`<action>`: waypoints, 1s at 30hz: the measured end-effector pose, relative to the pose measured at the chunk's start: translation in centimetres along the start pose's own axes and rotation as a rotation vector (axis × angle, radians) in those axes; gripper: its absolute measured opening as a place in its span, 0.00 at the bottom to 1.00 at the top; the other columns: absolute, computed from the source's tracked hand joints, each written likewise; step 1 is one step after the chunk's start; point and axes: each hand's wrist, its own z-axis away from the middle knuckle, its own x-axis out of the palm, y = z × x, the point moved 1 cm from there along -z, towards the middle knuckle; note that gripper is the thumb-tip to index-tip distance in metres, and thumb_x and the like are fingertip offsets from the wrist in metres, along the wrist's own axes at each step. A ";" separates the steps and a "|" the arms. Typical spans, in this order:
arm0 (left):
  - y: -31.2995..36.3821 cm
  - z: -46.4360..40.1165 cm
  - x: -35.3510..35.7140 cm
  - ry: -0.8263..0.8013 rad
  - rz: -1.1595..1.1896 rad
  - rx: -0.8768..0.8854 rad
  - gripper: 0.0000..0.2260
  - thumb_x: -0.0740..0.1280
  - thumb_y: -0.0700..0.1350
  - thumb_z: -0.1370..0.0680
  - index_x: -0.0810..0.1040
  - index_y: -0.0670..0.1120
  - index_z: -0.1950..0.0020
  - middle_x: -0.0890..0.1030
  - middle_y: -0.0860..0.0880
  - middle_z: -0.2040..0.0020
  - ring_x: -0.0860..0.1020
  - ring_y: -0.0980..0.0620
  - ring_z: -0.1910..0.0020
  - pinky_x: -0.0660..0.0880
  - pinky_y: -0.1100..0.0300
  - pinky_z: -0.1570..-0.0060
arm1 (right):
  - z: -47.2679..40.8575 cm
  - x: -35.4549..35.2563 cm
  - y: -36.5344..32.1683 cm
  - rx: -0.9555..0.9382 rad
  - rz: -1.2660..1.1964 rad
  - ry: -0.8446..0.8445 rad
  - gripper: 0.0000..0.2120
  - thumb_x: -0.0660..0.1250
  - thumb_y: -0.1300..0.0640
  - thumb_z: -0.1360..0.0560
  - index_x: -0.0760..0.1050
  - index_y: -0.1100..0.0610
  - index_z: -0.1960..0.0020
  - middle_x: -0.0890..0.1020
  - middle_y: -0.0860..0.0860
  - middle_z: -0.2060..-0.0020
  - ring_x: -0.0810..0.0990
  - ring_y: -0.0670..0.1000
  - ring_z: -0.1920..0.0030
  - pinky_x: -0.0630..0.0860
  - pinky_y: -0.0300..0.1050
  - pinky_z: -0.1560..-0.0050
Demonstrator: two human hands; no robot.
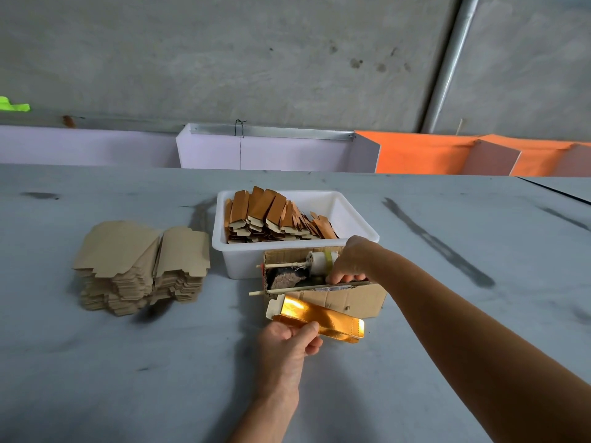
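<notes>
My left hand (289, 342) grips a long, shiny gold carton (323, 318) by its near edge, holding it just above the grey table with one end flap open at the left. My right hand (347, 266) reaches into a brown cardboard box (355, 298) right behind the carton. Its fingers are curled at the box's front wall, pinching something small that I cannot make out. Inside that box sit a white roll (319, 262) on a wooden stick and some dark material.
A white plastic tub (358, 219) behind the cardboard box holds several folded gold cartons (271, 215). A pile of flat brown carton blanks (140, 266) lies to the left. Lilac and orange dividers stand along the table's far edge.
</notes>
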 end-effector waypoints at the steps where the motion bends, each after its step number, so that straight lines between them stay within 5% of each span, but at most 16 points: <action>1: 0.0 0.0 0.0 -0.001 -0.002 0.000 0.03 0.71 0.34 0.28 0.79 0.40 0.58 0.83 0.47 0.69 0.80 0.52 0.72 0.77 0.62 0.71 | -0.1 0.0 -0.1 0.004 0.002 0.009 0.15 0.74 0.55 0.31 0.67 0.56 0.56 0.76 0.50 0.65 0.72 0.46 0.64 0.70 0.38 0.58; 15: -0.2 0.0 0.1 0.007 -0.031 0.011 0.04 0.71 0.35 0.28 0.80 0.42 0.60 0.83 0.48 0.69 0.80 0.54 0.73 0.76 0.64 0.72 | -0.3 0.7 -0.8 0.076 0.037 -0.061 0.12 0.68 0.61 0.27 0.65 0.57 0.62 0.73 0.51 0.66 0.72 0.48 0.60 0.71 0.41 0.44; 19: -0.1 0.0 0.2 0.008 -0.029 0.018 0.04 0.71 0.34 0.28 0.80 0.42 0.61 0.83 0.48 0.70 0.80 0.54 0.73 0.76 0.64 0.72 | 0.0 0.6 -0.9 0.046 0.030 -0.098 0.09 0.66 0.62 0.27 0.67 0.58 0.61 0.71 0.51 0.67 0.68 0.46 0.67 0.69 0.39 0.50; 24: 0.0 0.0 0.2 0.002 -0.016 0.024 0.05 0.71 0.33 0.28 0.79 0.41 0.63 0.82 0.47 0.71 0.79 0.54 0.74 0.75 0.64 0.73 | 0.7 -1.0 -0.1 0.035 -0.026 -0.095 0.10 0.65 0.62 0.25 0.67 0.58 0.62 0.69 0.50 0.72 0.64 0.45 0.72 0.63 0.35 0.70; 30: 0.1 0.1 0.3 0.001 -0.016 0.025 0.07 0.70 0.32 0.28 0.79 0.42 0.64 0.81 0.47 0.72 0.78 0.54 0.75 0.75 0.64 0.74 | 0.2 -0.5 0.6 0.030 -0.018 -0.029 0.09 0.70 0.59 0.27 0.70 0.57 0.62 0.71 0.50 0.71 0.66 0.45 0.71 0.65 0.35 0.68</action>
